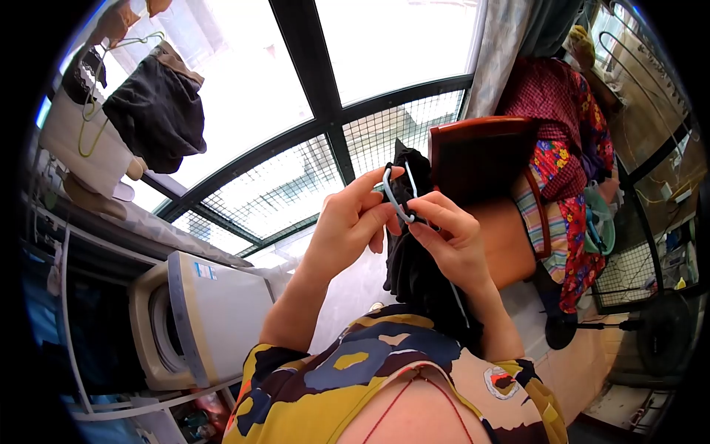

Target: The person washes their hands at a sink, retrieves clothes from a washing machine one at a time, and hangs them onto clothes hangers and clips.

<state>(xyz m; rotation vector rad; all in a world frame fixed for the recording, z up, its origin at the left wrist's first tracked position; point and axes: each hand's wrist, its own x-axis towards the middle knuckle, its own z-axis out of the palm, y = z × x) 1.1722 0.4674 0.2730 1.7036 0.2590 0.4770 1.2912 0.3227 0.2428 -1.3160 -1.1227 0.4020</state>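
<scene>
In front of my chest, both hands work at a pale blue clothes hanger [389, 196] and a black garment [407, 266] that hangs beneath it. My left hand [353, 222] is closed, its thumb and index finger pinching the curved part of the hanger with some black cloth. Thumb and forefinger of my right hand [452, 235] are closed on the hanger's lower bend, close to the left fingertips. Black fabric drapes between my forearms down to my lap. A thin part of the hanger runs below the right hand. How the cloth is looped on it I cannot tell.
A wooden chair [484, 126] with clothes [566, 148] piled on and beside it stands to the right. At left is a white washing machine [222, 311]. Dark shorts [159, 107] hang from a green hanger [92, 111] by the windows. A black fan [665, 333] stands at lower right.
</scene>
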